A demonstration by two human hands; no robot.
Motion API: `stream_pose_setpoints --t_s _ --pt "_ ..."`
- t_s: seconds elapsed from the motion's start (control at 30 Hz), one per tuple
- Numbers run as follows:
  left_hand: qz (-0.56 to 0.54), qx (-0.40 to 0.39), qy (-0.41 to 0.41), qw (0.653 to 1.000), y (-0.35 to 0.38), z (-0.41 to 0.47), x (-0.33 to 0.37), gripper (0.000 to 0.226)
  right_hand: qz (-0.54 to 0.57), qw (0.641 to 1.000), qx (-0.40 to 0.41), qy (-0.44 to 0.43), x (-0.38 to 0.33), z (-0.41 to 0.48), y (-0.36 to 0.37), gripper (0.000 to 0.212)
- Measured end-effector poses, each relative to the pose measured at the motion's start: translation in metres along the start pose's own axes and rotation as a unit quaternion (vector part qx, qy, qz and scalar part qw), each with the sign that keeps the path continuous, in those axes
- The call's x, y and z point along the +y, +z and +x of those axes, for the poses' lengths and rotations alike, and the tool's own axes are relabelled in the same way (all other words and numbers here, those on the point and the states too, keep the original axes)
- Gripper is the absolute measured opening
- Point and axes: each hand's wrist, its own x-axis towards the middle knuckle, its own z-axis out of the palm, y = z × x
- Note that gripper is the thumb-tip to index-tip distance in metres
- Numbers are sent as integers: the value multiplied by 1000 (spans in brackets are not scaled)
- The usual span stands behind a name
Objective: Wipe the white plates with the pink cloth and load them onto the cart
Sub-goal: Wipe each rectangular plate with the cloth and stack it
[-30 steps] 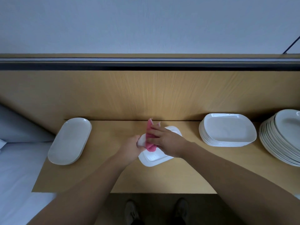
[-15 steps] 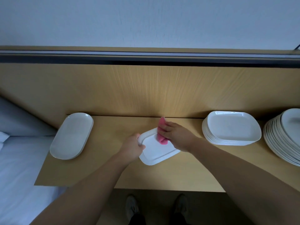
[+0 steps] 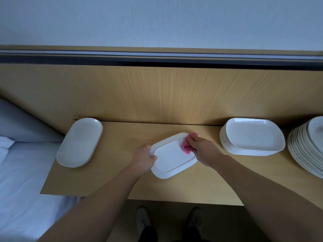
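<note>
A white rectangular plate (image 3: 172, 158) lies tilted over the middle of the wooden shelf (image 3: 122, 186). My left hand (image 3: 144, 158) grips its left edge, thumb over the rim. My right hand (image 3: 201, 151) holds the pink cloth (image 3: 187, 148) and presses it against the plate's far right corner. A stack of white rectangular plates (image 3: 251, 137) stands to the right. A stack of round white plates (image 3: 307, 151) runs off the right edge of the view. White oval plates (image 3: 79, 142) lie at the shelf's left end.
A wooden panel (image 3: 166, 95) rises behind the shelf, under a dark rail and a pale wall. A bed with white linen (image 3: 21, 180) adjoins on the left. My shoes (image 3: 143, 219) show on the floor below the shelf edge.
My right hand has swept the pink cloth from the plate's middle toward its far right corner. The plate has turned a little under my left hand's grip.
</note>
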Motion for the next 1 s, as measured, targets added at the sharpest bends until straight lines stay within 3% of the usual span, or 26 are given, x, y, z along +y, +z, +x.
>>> stream_pose_setpoints --t_s 0.17,0.73,0.83,1.0 --pt "4 6 -10 1000 2 0 -5 30 4 998 -22 56 -1 -20 22 44" --pt "-29 4 -39 999 3 -5 -14 35 153 977 63 137 -44 -51 50 40" --pt "-38 18 -25 999 4 -4 -8 35 127 987 17 97 -68 -50 56 39" --pt "-53 6 -37 998 5 -5 -7 34 93 986 15 136 -91 -44 62 50"
